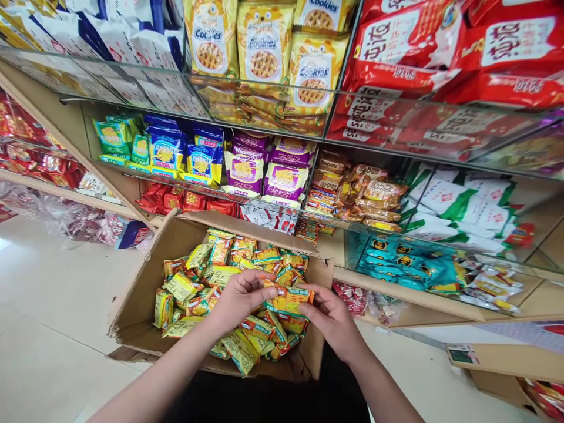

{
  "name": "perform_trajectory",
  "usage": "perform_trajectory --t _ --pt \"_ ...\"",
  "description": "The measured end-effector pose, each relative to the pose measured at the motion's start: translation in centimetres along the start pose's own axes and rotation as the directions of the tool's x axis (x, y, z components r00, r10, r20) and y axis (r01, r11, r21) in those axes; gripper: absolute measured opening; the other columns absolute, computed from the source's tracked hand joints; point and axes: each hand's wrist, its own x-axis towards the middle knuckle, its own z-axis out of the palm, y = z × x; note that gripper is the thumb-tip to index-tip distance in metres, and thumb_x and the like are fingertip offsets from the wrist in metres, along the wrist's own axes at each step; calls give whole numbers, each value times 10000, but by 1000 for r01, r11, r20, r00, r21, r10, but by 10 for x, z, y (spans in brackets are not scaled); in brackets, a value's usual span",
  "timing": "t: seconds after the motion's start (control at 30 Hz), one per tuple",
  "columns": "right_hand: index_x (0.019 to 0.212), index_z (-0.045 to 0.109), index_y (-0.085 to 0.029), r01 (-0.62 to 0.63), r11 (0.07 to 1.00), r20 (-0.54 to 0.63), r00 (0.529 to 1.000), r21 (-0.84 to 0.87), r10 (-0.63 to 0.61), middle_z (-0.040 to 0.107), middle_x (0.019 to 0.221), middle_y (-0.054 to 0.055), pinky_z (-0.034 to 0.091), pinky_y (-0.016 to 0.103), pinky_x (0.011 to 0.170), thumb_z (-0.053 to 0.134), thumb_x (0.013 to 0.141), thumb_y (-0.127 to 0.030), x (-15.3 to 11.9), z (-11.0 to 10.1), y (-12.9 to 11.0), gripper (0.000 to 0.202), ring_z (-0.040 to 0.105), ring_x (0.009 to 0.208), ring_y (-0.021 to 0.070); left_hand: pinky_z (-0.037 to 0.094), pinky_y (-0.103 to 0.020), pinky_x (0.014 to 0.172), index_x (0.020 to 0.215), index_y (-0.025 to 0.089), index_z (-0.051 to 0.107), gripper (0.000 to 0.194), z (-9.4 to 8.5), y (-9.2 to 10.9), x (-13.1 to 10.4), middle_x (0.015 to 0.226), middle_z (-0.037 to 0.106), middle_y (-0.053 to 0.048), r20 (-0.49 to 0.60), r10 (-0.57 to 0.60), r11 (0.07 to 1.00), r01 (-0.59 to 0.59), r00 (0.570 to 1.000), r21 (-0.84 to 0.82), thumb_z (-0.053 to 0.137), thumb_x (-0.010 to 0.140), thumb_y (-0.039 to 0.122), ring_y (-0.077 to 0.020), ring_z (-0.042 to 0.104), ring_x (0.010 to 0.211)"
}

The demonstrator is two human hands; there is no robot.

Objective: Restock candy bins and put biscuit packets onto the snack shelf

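Observation:
Between my hands is a small orange and yellow snack packet (288, 300), level above the box. My left hand (247, 294) pinches its left end with thumb and fingers. At the packet's right end, my right hand (329, 317) grips it the same way. Below both hands stands an open cardboard box (132, 299) with many similar wrapped packets (181, 286) heaped loosely inside, some yellow side up and some orange side up. My forearms cover part of the box's near side.
Glass-fronted shelves rise behind the box, holding yellow cookie bags (264, 44), red bags (405, 41), purple biscuit packs (286, 176), brown packets (379, 194) and teal packets (396, 258). Plastic-wrapped goods (88, 217) lie low at left. Pale floor tiles (44, 329) surround the box.

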Motion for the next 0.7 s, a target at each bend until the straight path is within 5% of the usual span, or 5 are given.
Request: perform_trajectory --t 0.07,0.13,0.27,0.43,0.7 --pt "1019 625 -200 27 999 -120 992 20 -24 688 874 52 536 301 653 660 706 -359 -4 -16 -7 353 641 731 177 504 -244 611 936 165 614 296 3 4 0 740 690 -22 -4 80 991 -79 997 111 663 701 337 -127 623 647" --pt "1019 607 -194 101 995 -367 926 6 -92 683 881 62 533 302 626 660 700 -371 -4 -37 -8 368 643 716 179 511 -272 681 971 173 606 271 -3 5 2 836 689 -42 -14 171 927 -156 985 341 586 763 344 -144 632 727" --pt "1089 551 -166 72 960 -651 720 -271 -238 656 892 86 511 320 638 606 731 -402 14 -77 14 432 633 702 185 460 -355 860 968 189 619 239 -33 -7 11 954 673 -59 32 314 544 -208 949 813 502 816 332 -196 604 917" --pt "1049 581 -119 -159 722 -512 804 -674 -301 649 971 129 458 372 793 485 788 -317 82 -90 55 341 605 867 231 433 -416 904 1049 163 617 340 -61 -39 16 1187 571 -142 84 232 246 -142 969 959 465 830 373 -263 547 1062" --pt "947 611 -71 -428 657 -638 763 -621 -105 641 908 160 461 370 764 513 793 -149 197 -122 91 199 607 862 242 411 -434 918 997 185 652 344 -59 -47 6 1244 541 -137 87 215 158 -122 973 980 371 881 345 -269 497 1142"
